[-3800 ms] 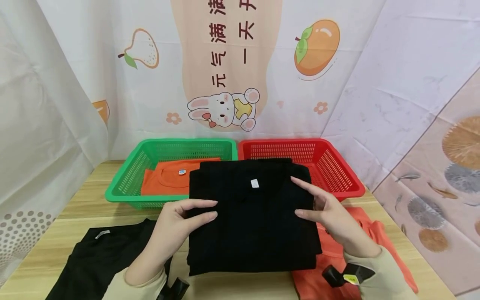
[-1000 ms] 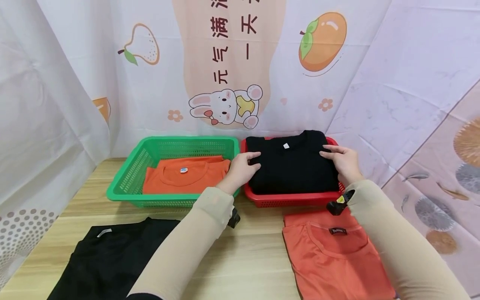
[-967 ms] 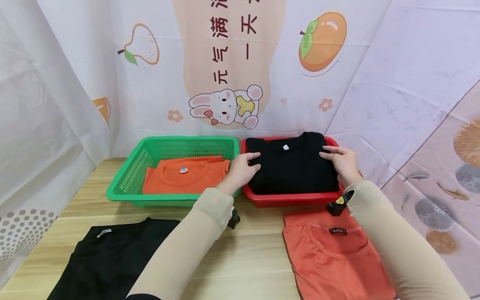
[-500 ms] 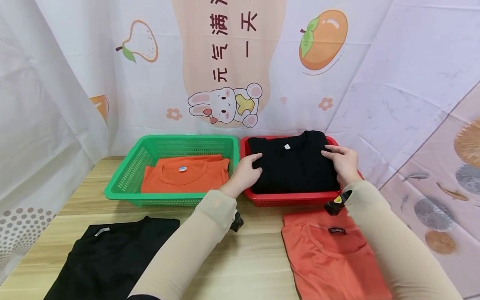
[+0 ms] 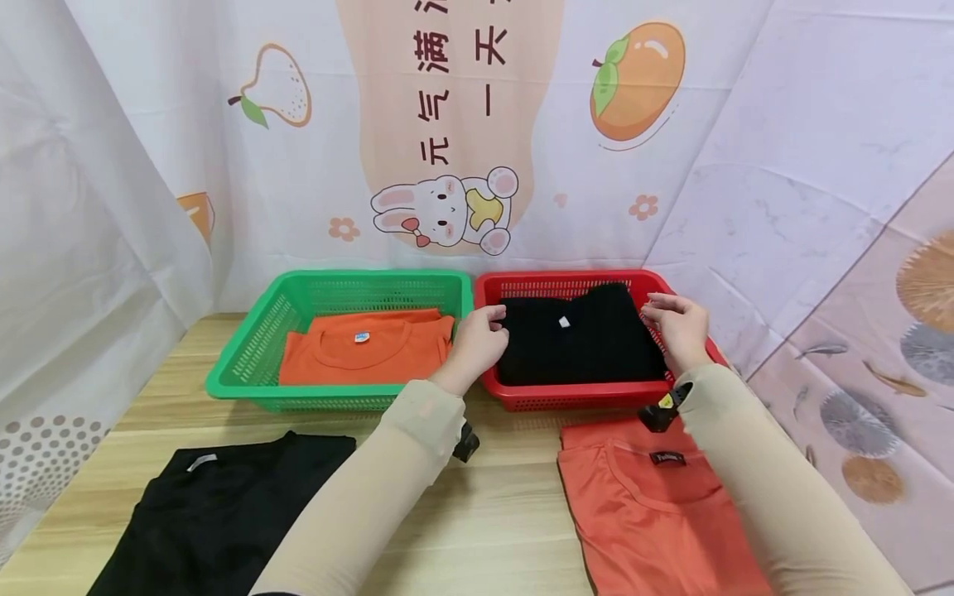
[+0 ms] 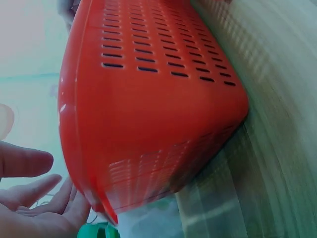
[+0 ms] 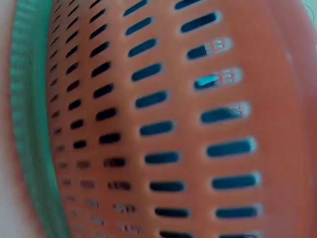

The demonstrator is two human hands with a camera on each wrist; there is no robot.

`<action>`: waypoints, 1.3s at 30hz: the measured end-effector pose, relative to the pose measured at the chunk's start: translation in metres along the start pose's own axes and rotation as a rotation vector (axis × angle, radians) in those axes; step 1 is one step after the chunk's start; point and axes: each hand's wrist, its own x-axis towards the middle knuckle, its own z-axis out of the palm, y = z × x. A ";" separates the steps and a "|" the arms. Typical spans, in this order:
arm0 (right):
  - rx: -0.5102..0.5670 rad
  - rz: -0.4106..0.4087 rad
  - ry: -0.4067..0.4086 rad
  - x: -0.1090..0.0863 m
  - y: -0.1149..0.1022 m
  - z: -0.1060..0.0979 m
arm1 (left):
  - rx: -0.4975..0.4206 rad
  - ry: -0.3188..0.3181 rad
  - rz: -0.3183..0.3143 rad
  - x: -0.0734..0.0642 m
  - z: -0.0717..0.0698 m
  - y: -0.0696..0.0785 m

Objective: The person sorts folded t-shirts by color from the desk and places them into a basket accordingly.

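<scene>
A folded black shirt [image 5: 577,343] with a small white neck label lies inside the red basket [image 5: 581,391]. My left hand [image 5: 477,343] hovers over the basket's left rim, beside the shirt. In the left wrist view its thumb and fingers [image 6: 27,162] stand apart with nothing between them, close to the basket's rim. Over the basket's right side is my right hand [image 5: 680,329], fingers loosely bent near the shirt's right edge and holding nothing visible. The right wrist view shows only the slotted basket wall [image 7: 193,134] up close; that hand is out of it.
Left of the red basket stands a green basket [image 5: 246,389] holding a folded orange shirt [image 5: 365,352]. On the wooden table [image 5: 484,530], another black shirt [image 5: 224,513] lies front left and a coral shirt [image 5: 663,497] front right. A printed curtain [image 5: 298,182] hangs behind.
Both hands carried the folded black shirt from above the table into the red basket. Since half a second ago, the shirt has dropped lower inside and the fingers have let go of it.
</scene>
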 end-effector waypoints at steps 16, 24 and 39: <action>0.179 0.000 -0.174 -0.027 0.001 0.013 | -0.233 0.091 0.133 -0.036 -0.008 -0.009; 0.293 -0.073 -0.235 -0.056 0.004 0.023 | -0.287 0.069 0.173 -0.072 -0.025 -0.015; 0.234 -0.182 -0.303 -0.118 0.010 0.047 | -0.296 0.095 0.096 -0.133 -0.060 -0.044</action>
